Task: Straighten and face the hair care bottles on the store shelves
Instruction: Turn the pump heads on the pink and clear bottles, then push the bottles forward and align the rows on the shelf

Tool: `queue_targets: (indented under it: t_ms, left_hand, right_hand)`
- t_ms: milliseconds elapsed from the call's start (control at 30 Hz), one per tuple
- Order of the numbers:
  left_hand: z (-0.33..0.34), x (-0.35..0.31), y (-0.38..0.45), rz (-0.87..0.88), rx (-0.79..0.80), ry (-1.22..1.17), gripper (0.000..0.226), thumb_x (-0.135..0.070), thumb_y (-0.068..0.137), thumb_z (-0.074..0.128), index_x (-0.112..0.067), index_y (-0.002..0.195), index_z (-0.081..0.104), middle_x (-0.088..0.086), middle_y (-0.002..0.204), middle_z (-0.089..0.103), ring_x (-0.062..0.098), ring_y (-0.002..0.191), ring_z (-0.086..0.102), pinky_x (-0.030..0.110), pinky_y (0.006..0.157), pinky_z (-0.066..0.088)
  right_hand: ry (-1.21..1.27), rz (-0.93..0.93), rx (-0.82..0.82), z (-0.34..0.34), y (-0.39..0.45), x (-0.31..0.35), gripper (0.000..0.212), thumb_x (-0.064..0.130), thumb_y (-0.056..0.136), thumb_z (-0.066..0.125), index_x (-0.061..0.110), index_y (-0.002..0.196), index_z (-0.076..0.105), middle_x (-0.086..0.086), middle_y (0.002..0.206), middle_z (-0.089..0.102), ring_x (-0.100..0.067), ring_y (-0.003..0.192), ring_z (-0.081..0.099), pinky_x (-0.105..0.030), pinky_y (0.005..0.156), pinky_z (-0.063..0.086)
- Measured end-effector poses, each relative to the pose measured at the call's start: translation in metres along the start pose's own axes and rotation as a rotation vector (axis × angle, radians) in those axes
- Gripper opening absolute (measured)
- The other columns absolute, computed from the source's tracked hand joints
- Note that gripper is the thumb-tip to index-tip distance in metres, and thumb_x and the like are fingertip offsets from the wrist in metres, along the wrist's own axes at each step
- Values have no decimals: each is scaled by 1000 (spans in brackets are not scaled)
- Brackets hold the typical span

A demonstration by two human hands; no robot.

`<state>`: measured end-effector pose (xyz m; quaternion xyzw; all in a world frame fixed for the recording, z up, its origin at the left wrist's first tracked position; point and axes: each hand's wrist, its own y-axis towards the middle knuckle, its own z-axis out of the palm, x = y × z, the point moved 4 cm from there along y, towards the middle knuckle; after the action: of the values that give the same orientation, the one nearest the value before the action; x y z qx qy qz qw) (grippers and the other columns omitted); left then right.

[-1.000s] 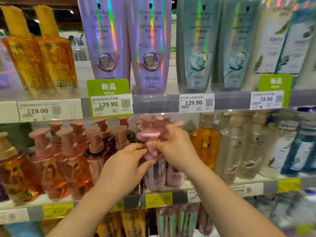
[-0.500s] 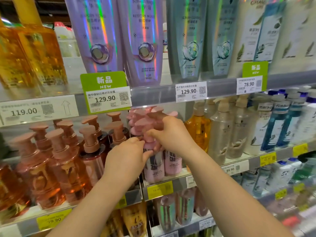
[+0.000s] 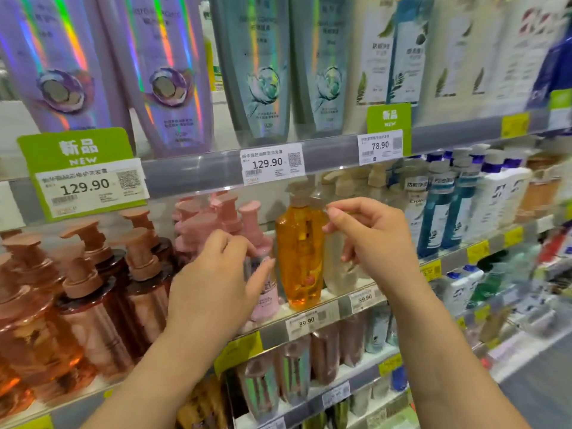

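Shelves: three tiers fill the frame; the middle shelf [image 3: 312,320], running across the centre, is the one being worked.
Tall bottles: purple ones [image 3: 161,72] at upper left and grey-green ones [image 3: 263,72] at upper centre stand on the top tier, fronts forward.
Brown pump bottles [image 3: 102,305]: lower left of the frame, crowded in rows, pump heads turned various ways.
Pink pump bottles [image 3: 216,221]: centre of the frame, a tight cluster; the front one is partly hidden behind the left hand.
Amber bottle [image 3: 298,258]: just right of the pink cluster, upright at the shelf edge, between the two hands.
Pale bottle [image 3: 335,270]: touching or just beside the amber one on its right, largely behind the right hand.
Left hand [image 3: 216,283]: centre, fingers half spread and curled toward the front pink bottle; whether they touch it I cannot tell.
Right hand [image 3: 374,236]: right of centre, thumb and forefinger pinched narrow near the amber bottle's shoulder, the other fingers loosely curled; it looks to hold nothing.
Price tags: 129.90 tag [image 3: 270,164] at upper centre, 89.90 tag [image 3: 306,322] under the amber bottle.
Step in hand: probably squaring the amber bottle and its neighbours.
Doing it well: steady the body with one hand, turn by the neck with the other until label and pump face out, draw it level with the shelf lip, and avoid nudging the packed pink pumps.
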<state>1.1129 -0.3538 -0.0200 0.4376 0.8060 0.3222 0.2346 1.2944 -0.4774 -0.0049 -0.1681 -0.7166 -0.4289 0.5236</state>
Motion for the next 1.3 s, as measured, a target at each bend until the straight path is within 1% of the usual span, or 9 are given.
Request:
queue_targets:
  t_ms: [133, 267, 467, 600, 700, 833, 933, 1100, 1300]
  left_hand:
    - [25, -50, 13, 102, -18, -124, 35, -54, 85, 52, -23, 90, 66, -9, 96, 57, 15, 65, 61, 32, 44, 51]
    - [53, -101, 33, 172, -29, -151, 35, -49, 85, 57, -21, 101, 69, -8, 112, 63, 14, 82, 66, 35, 49, 55]
    - [104, -166, 82, 100, 123, -49, 47, -44, 91, 58, -24, 134, 52, 5, 135, 52, 25, 89, 67, 36, 57, 58]
    - [136, -191, 113, -55, 254, -27, 59, -45, 98, 47, -40, 147, 16, 9, 106, 50, 30, 82, 60, 37, 65, 53]
    - [157, -198, 131, -85, 285, 44, 50, -45, 99, 43, -22, 143, 33, 9, 91, 61, 30, 85, 60, 34, 62, 45]
    - [168, -205, 138, -130, 330, 154, 40, -49, 100, 39, -14, 113, 55, 3, 79, 59, 27, 80, 57, 33, 60, 38]
    - [168, -214, 138, -163, 305, 200, 41, -55, 98, 37, -18, 107, 52, -1, 69, 39, 25, 68, 47, 33, 55, 37]
    - [163, -223, 137, -191, 291, 304, 46, -61, 96, 35, -25, 121, 49, 9, 91, 52, 34, 79, 61, 35, 57, 42]
    - [157, -219, 135, -186, 314, 340, 49, -66, 94, 31, -27, 119, 49, 0, 75, 33, 26, 66, 48, 31, 52, 38]
  right_hand:
    - [-31, 24, -101, -57, 21, -20, 7, 22, 93, 68, 25, 89, 74, 4, 77, 76, -12, 42, 52, -19, 44, 43]
    - [-93, 41, -225, -123, 56, -50, 11, 23, 92, 70, 29, 84, 73, 3, 77, 76, -14, 44, 53, -28, 50, 48]
    - [-113, 55, -167, -180, 99, -75, 6, 21, 92, 70, 19, 94, 75, 3, 80, 76, -3, 48, 57, -16, 46, 45]
    - [-108, 34, -97, -203, 115, -87, 6, 24, 92, 69, 25, 89, 74, 6, 78, 76, -8, 46, 57, -22, 51, 49]
    - [-121, 34, -28, -218, 127, -96, 6, 23, 93, 69, 23, 91, 75, 4, 79, 77, -6, 55, 62, -26, 54, 54]
    - [-150, 29, 65, -231, 142, -107, 5, 24, 93, 69, 25, 90, 74, 5, 77, 77, -23, 71, 72, -34, 59, 60]
    - [-166, -2, 118, -230, 148, -113, 5, 26, 92, 70, 29, 89, 73, 5, 75, 75, -21, 59, 67, -34, 58, 59]
    - [-154, -50, 174, -217, 146, -121, 5, 29, 91, 70, 34, 92, 72, 8, 80, 74, -9, 50, 61, -30, 52, 55]
    - [-136, -77, 63, -218, 145, -122, 7, 28, 91, 71, 35, 91, 71, 12, 80, 73, 0, 59, 62, -17, 50, 49]
